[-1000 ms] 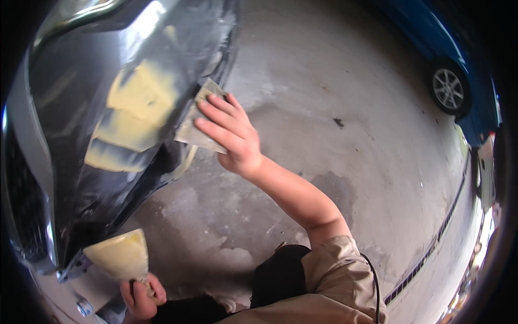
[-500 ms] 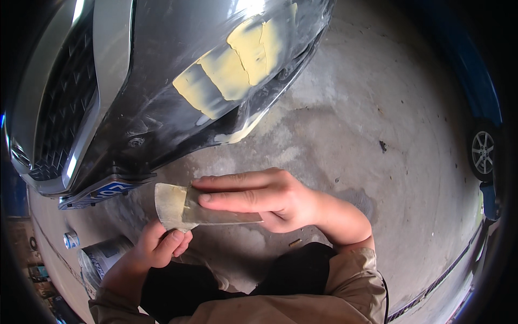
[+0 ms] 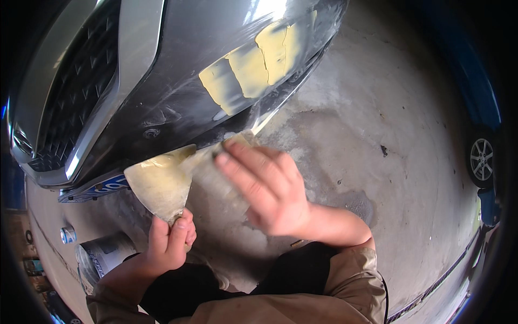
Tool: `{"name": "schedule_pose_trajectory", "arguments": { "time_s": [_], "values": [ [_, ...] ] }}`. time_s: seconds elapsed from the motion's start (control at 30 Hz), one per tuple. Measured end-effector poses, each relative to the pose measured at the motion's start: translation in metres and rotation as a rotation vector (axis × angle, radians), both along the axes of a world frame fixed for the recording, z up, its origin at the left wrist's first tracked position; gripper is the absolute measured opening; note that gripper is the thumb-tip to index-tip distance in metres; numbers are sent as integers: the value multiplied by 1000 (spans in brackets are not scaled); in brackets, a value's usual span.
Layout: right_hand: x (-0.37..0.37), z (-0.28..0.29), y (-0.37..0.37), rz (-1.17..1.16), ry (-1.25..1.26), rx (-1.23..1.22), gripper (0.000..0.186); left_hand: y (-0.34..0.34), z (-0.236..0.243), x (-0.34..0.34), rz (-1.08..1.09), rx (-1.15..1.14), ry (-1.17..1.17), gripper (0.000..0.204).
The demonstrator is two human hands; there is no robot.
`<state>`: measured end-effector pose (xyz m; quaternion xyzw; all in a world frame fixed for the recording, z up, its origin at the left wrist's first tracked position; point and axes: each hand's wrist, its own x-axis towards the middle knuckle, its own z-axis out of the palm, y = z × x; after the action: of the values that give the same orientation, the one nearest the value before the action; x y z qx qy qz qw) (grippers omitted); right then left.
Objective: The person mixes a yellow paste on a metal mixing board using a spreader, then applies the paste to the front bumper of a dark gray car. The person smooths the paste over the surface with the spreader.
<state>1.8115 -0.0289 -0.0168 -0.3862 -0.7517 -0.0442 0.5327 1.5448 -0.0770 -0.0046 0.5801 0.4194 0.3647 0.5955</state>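
Observation:
My left hand point(image 3: 171, 240) is closed round the narrow end of a wide putty knife point(image 3: 159, 183), its fan-shaped blade smeared with pale yellow filler. My right hand point(image 3: 272, 191), partly smeared by motion, grips a flat spreader point(image 3: 240, 139) under its outstretched fingers. The spreader's near end is just beside the putty knife's blade; whether they touch I cannot tell. Beyond both hands curves the dark grey car bumper point(image 3: 189, 102), with patches of yellow filler point(image 3: 251, 73) laid in bands across its corner. The spreader is close to the bumper's lower edge.
A bucket point(image 3: 110, 254) stands on the concrete floor point(image 3: 350, 135) at the left, with a small can point(image 3: 68, 234) beyond it. The licence plate point(image 3: 97, 189) juts out below the grille point(image 3: 81, 81). Far right is a blue car with a silver wheel point(image 3: 481, 159).
My right hand has turned and lifted the spreader off the putty knife's face, toward the bumper. My left hand has tilted the putty knife, baring more of its blade. The view has shifted slightly.

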Motion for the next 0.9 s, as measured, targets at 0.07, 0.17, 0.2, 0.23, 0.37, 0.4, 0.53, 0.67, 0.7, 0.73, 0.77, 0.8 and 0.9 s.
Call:
{"name": "schedule_pose_trajectory", "arguments": {
  "time_s": [0.07, 0.17, 0.2, 0.23, 0.37, 0.4, 0.53, 0.67, 0.7, 0.73, 0.77, 0.8, 0.9],
  "values": [
    [-11, 3, -4, -42, -93, 103, 58, 0, -3, 2, -49, 29, 53, 20],
    [-22, 8, -12, 19, -140, 24, 60, 0, -8, -2, -154, 193, 148, 34],
    [-25, 8, -13, 47, -154, -19, 60, -1, -10, -3, -159, 212, 168, 35],
    [-27, 7, -14, 82, -160, -59, 61, -3, -11, -5, -165, 235, 198, 35],
    [-19, -4, -13, 202, -159, -121, 61, -7, -8, -14, -71, 69, 275, 29],
    [-15, -9, -11, 235, -151, -113, 60, -5, -7, -15, 13, 12, 232, 24],
    [10, -35, -1, 226, -54, 9, 57, 10, -1, -26, 208, -82, 108, 9],
    [39, -73, 18, 62, -80, 174, 46, 8, -1, -35, 185, -88, 99, 7],
    [47, -84, 25, 4, -103, 226, 44, 5, -2, -37, 165, -83, 86, 7],
    [56, -94, 33, -96, -132, 253, 43, 3, -3, -39, 129, -49, 107, 9],
    [66, -104, 43, -191, -160, 275, 43, 1, -4, -40, 103, -56, 113, 9],
    [76, -113, 52, -283, -181, 310, 42, -1, -6, -41, 88, -51, 124, 10],
    [101, -130, 79, -369, -143, 288, 48, -2, -10, -42, 104, -63, 128, 11]
  ]
}}
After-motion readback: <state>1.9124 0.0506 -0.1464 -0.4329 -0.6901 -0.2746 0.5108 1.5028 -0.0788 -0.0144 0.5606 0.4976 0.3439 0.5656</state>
